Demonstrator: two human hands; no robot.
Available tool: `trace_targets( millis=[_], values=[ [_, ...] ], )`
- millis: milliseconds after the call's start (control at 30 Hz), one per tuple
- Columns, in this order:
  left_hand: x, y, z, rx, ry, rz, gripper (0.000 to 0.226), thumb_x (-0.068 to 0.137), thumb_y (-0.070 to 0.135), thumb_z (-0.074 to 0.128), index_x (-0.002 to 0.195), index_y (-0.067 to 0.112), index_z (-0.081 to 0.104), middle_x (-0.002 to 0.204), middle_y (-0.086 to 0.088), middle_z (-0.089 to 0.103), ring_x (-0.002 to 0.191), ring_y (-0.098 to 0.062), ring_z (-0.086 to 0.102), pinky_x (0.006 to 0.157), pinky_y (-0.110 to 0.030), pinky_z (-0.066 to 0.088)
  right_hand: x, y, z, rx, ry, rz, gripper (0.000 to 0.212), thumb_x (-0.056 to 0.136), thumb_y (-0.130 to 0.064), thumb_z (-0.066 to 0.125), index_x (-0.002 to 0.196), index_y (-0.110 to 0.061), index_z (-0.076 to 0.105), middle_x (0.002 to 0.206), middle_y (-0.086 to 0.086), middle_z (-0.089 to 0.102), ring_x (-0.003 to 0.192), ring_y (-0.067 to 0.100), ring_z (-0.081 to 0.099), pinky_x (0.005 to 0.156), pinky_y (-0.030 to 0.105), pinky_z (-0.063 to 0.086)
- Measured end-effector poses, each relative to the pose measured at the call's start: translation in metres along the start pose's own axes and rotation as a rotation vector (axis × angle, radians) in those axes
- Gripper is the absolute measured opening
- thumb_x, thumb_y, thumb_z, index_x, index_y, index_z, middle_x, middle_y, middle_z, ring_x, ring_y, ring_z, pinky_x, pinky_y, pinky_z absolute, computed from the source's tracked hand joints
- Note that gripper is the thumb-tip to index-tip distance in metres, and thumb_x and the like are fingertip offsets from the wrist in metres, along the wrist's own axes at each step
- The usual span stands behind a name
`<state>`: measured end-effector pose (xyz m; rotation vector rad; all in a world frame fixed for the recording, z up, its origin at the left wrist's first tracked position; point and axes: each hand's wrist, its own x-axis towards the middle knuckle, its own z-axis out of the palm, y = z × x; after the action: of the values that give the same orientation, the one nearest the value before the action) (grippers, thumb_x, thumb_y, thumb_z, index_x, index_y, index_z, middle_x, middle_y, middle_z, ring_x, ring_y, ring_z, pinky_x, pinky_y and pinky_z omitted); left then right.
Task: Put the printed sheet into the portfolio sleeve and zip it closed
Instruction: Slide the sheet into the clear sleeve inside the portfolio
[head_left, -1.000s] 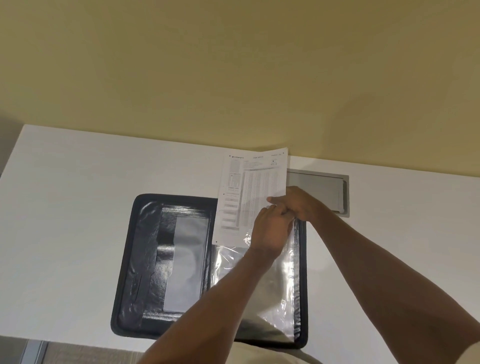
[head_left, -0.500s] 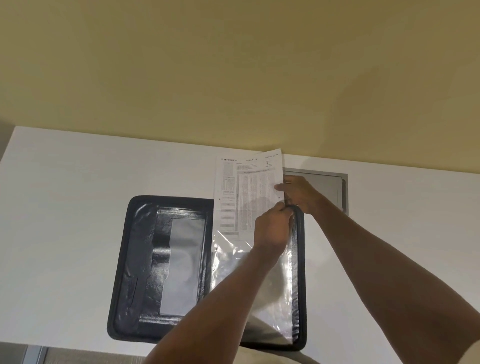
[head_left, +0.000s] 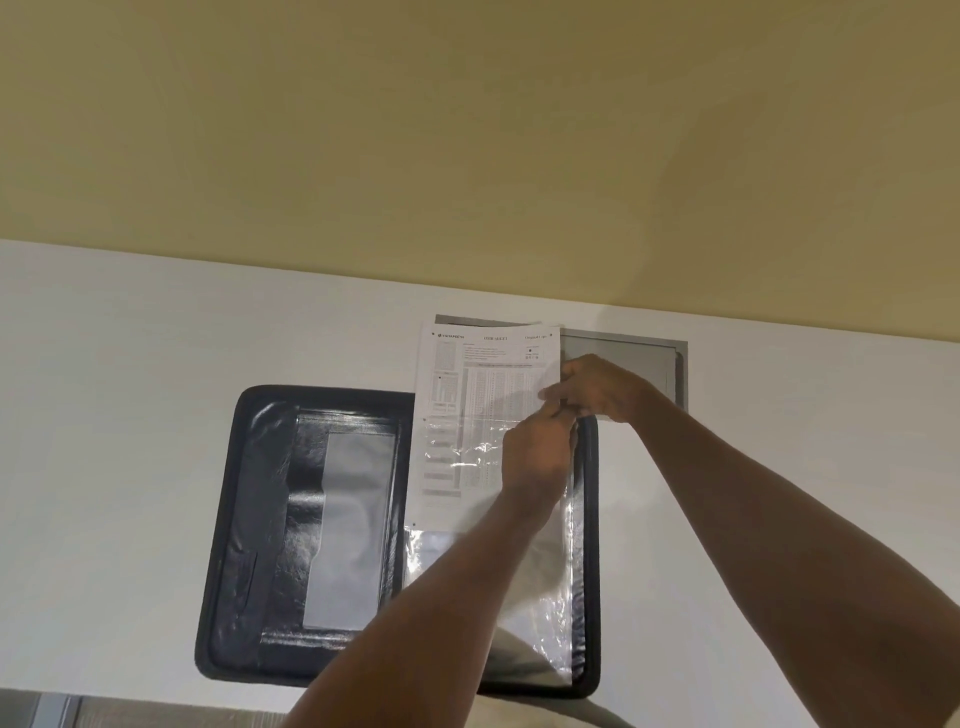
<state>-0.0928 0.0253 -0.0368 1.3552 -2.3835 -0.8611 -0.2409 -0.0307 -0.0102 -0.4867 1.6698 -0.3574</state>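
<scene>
— Hands first: what have they got?
— Both meet near the far right corner of the portfolio (head_left: 249, 519). The left hand (head_left: 537, 457) has its fingers curled, pinching at the mouth of the clear sleeve (head_left: 519, 587). The right hand (head_left: 597, 387) pinches the right edge of the printed sheet (head_left: 483, 395) between thumb and fingertips.
— Where does the sheet sit?
— It is flat white paper, dense with grey tables. Its lower half lies under the sleeve's glossy, wrinkled plastic on the portfolio's right half. Its upper half juts past the far rim, over a recessed grey panel (head_left: 623, 353) by the far edge of the white desk (head_left: 130, 415).
— And the portfolio itself?
— It lies open and flat, black, leathery and creased, with rounded corners and a padded rim. The left half holds a pale grey rectangular insert (head_left: 353, 519).
— What is unclear?
— The print is too small to read. The left forearm covers part of the sleeve, and the knuckles hide the left fingertips, so I cannot tell whether they pinch plastic alone or paper too. The zip is hard to make out.
</scene>
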Motion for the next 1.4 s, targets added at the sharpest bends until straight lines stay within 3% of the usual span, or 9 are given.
trace_targets(
  millis=[67, 200, 400, 567, 700, 833, 1067, 1233, 1400],
  values=[
    [0.002, 0.002, -0.004, -0.036, -0.023, -0.07, 0.015, 0.101, 0.02, 0.055, 0.102, 0.019, 0.07, 0.098, 0.002, 0.07, 0.075, -0.018, 0.062, 0.058, -0.022, 0.034, 0.003, -0.005, 0.0, 0.156, 0.077, -0.053, 0.032, 0.089, -0.003, 0.075, 0.12, 0.001, 0.069, 0.116, 0.018, 0.074, 0.1, 0.033, 0.074, 0.079, 0.036, 0.061],
    [0.002, 0.003, -0.004, -0.004, -0.047, -0.061, 0.015, 0.1, 0.022, 0.056, 0.092, 0.017, 0.068, 0.093, 0.002, 0.068, 0.07, -0.019, 0.061, 0.059, -0.026, 0.039, 0.006, -0.013, -0.003, 0.2, 0.17, -0.133, 0.022, 0.092, 0.003, 0.068, 0.114, 0.001, 0.068, 0.117, 0.021, 0.072, 0.093, 0.031, 0.069, 0.089, 0.044, 0.059],
    [0.003, 0.002, 0.0, 0.019, -0.037, -0.067, 0.017, 0.099, 0.024, 0.056, 0.091, 0.017, 0.069, 0.096, 0.001, 0.069, 0.075, -0.023, 0.067, 0.062, -0.031, 0.048, 0.001, -0.014, -0.008, -0.063, 0.083, -0.055, 0.033, 0.089, 0.004, 0.071, 0.121, 0.0, 0.069, 0.105, 0.017, 0.072, 0.084, 0.027, 0.069, 0.07, 0.03, 0.058],
    [0.004, 0.005, -0.005, -0.028, -0.002, -0.034, 0.021, 0.101, 0.023, 0.057, 0.112, 0.02, 0.075, 0.117, 0.001, 0.075, 0.083, -0.027, 0.072, 0.068, -0.035, 0.056, 0.002, -0.006, -0.002, -0.282, -0.009, 0.028, 0.031, 0.082, 0.001, 0.077, 0.113, -0.004, 0.074, 0.105, 0.015, 0.076, 0.09, 0.029, 0.072, 0.084, 0.039, 0.061],
    [0.005, 0.005, -0.005, 0.041, -0.051, -0.072, 0.018, 0.099, 0.025, 0.053, 0.093, 0.017, 0.068, 0.095, 0.0, 0.068, 0.074, -0.026, 0.067, 0.058, -0.03, 0.041, 0.009, -0.012, 0.004, -0.19, 0.178, -0.132, 0.022, 0.085, -0.001, 0.077, 0.105, 0.002, 0.071, 0.091, 0.011, 0.069, 0.081, 0.026, 0.064, 0.069, 0.034, 0.055],
    [0.003, 0.004, -0.006, 0.049, -0.06, -0.078, 0.019, 0.099, 0.024, 0.054, 0.086, 0.014, 0.064, 0.09, -0.001, 0.063, 0.069, -0.026, 0.063, 0.058, -0.035, 0.05, 0.013, -0.017, 0.004, -0.2, 0.298, -0.262, 0.007, 0.086, 0.001, 0.071, 0.09, -0.001, 0.076, 0.08, 0.003, 0.07, 0.078, 0.019, 0.063, 0.057, 0.02, 0.044],
    [0.003, 0.002, -0.005, 0.004, -0.027, -0.052, 0.021, 0.102, 0.025, 0.053, 0.095, 0.016, 0.071, 0.1, -0.001, 0.073, 0.076, -0.026, 0.069, 0.066, -0.037, 0.057, 0.01, -0.012, 0.004, -0.426, 0.131, -0.143, 0.012, 0.084, 0.001, 0.072, 0.09, -0.004, 0.08, 0.079, 0.01, 0.071, 0.065, 0.019, 0.061, 0.054, 0.02, 0.049],
    [0.0, 0.003, -0.006, -0.021, -0.027, -0.073, 0.022, 0.103, 0.026, 0.052, 0.093, 0.018, 0.069, 0.083, -0.005, 0.072, 0.071, -0.029, 0.069, 0.063, -0.038, 0.057, 0.011, -0.015, 0.011, -0.568, -0.005, -0.053, 0.007, 0.085, -0.013, 0.073, 0.082, -0.011, 0.078, 0.082, 0.01, 0.072, 0.07, 0.023, 0.063, 0.051, 0.021, 0.045],
    [0.0, 0.005, -0.008, 0.004, -0.029, -0.06, 0.021, 0.103, 0.026, 0.053, 0.092, 0.016, 0.069, 0.099, -0.003, 0.073, 0.076, -0.03, 0.068, 0.064, -0.036, 0.054, 0.015, -0.019, 0.012, -0.551, 0.002, -0.047, 0.042, 0.1, -0.04, 0.055, 0.081, -0.012, 0.081, 0.063, -0.002, 0.073, 0.068, 0.019, 0.063, 0.067, 0.028, 0.052]
  ],
)
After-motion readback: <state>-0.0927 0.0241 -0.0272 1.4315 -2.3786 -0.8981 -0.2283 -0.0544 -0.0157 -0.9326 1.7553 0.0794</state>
